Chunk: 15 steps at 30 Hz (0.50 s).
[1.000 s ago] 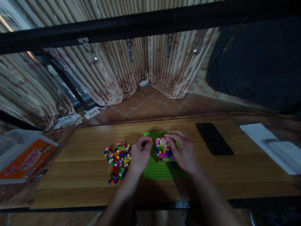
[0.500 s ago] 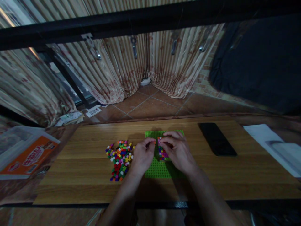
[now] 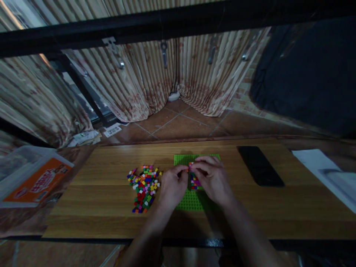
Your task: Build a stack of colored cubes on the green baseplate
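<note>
My left hand [image 3: 174,185] is closed in a pinch over the green studded baseplate [image 3: 191,202], with a tiny reddish building brick at its fingertips. My right hand [image 3: 213,178] lies over the plate's right half, thumb and index finger pinched together beside the left fingertips. What the right fingers hold, if anything, is too small and hidden to make out. Under them, a block of multicoloured bricks [image 3: 194,183] in purple, pink, red and blue sits on the plate, partly covered by the right hand. Left of my left hand lies a loose heap of small coloured bricks [image 3: 144,187].
A black phone-like slab [image 3: 260,165] lies on the wooden table [image 3: 97,185] at the right. White paper [image 3: 319,163] is beyond the right edge. A clear plastic box with an orange label [image 3: 41,180] stands off the left side. Curtains hang behind.
My left hand has moved right, bringing its brick up to the right hand's fingertips, where a gap showed before. The whole view has shifted slightly. My right hand stays over the plate.
</note>
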Tool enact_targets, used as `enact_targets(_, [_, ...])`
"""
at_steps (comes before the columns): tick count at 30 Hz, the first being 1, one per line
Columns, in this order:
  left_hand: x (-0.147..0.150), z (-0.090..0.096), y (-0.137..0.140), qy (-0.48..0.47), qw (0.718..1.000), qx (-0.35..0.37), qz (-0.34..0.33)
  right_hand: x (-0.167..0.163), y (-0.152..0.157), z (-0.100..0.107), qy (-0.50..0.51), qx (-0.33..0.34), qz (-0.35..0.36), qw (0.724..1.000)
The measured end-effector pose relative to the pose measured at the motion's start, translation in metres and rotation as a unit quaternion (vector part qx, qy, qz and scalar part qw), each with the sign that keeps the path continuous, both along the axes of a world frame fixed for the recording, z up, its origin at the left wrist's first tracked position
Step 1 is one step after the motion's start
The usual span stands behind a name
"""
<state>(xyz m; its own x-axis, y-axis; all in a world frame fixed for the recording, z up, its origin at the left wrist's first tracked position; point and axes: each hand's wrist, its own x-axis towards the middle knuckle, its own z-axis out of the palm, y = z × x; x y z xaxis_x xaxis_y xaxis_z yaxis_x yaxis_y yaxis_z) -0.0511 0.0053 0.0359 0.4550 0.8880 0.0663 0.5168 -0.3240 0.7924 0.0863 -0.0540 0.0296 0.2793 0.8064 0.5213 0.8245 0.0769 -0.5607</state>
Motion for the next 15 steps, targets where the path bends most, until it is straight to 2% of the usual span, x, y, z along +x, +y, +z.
enact_targets(15, [0.0012, 0.0032, -0.0014, -0.020, 1.000, 0.010, 0.003, 0.0047, -0.0019, 0.0013, -0.032, -0.009, 0.044, 0.998])
